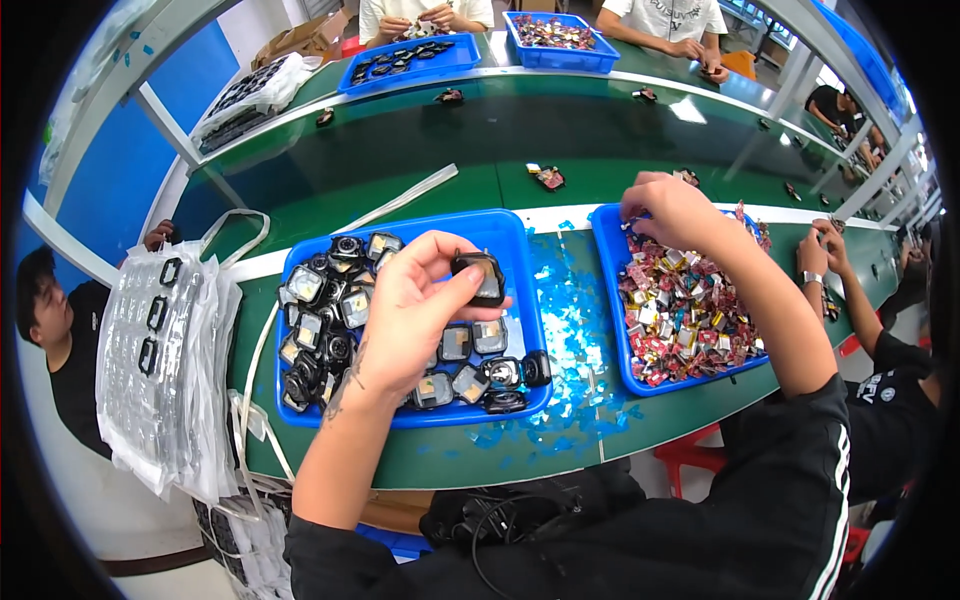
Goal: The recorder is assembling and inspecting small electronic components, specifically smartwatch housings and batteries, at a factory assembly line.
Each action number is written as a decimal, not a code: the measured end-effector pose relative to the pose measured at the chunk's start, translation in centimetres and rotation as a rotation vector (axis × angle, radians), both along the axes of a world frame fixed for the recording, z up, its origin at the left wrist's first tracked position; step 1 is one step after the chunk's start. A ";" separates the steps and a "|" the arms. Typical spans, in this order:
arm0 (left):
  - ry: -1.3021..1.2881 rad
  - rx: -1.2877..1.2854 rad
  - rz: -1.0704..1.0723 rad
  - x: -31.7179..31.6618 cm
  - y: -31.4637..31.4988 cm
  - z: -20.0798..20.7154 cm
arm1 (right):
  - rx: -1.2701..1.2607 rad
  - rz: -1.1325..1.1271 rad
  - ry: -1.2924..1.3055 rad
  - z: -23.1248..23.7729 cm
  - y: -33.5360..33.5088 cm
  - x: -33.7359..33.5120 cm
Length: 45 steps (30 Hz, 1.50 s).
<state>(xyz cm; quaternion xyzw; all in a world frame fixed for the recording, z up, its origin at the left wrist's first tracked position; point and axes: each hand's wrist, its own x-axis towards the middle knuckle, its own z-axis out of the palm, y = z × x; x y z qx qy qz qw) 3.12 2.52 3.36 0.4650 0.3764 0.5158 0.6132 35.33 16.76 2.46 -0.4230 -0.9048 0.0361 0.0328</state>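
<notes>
Head view: left hand (425,290) pinches one black case (490,281), more cases (455,343) wait, red parts (690,310) lie heaped; what the right hand (680,208) holds, I can't tell.

On my feed I see a small, square black case (488,280) with rounded corners and a greyish panel, tilted in the left hand (412,315), above the right half of a blue tray (490,230). I also see small red-and-silver parts (688,315) heaped loosely across a second blue tray (607,260), with the right hand (682,212) over its far left corner.
</notes>
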 end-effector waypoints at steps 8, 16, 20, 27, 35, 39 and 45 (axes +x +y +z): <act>-0.003 -0.061 0.007 0.4 -0.5 -3.1 | 0.258 -0.061 0.115 0.1 -1.1 0.7; 0.187 0.010 -0.040 1.0 -1.1 -4.1 | -0.484 -0.450 1.008 2.5 -7.1 2.7; 0.266 0.060 -0.045 1.3 -1.3 -4.4 | -0.566 -0.449 0.903 1.9 -8.5 4.7; 0.363 0.186 0.060 1.9 -2.3 -4.9 | -0.492 -0.438 1.201 2.3 -11.2 2.8; 0.908 1.239 0.382 4.2 -2.5 -3.7 | -1.296 -0.466 1.505 0.0 -15.1 -6.0; 0.920 1.324 0.287 4.2 -2.0 -4.2 | -1.423 -0.460 1.464 -0.9 -15.2 -7.5; 0.695 0.822 0.195 3.8 -3.1 -4.1 | -0.867 -0.342 1.311 -1.8 -16.3 -9.4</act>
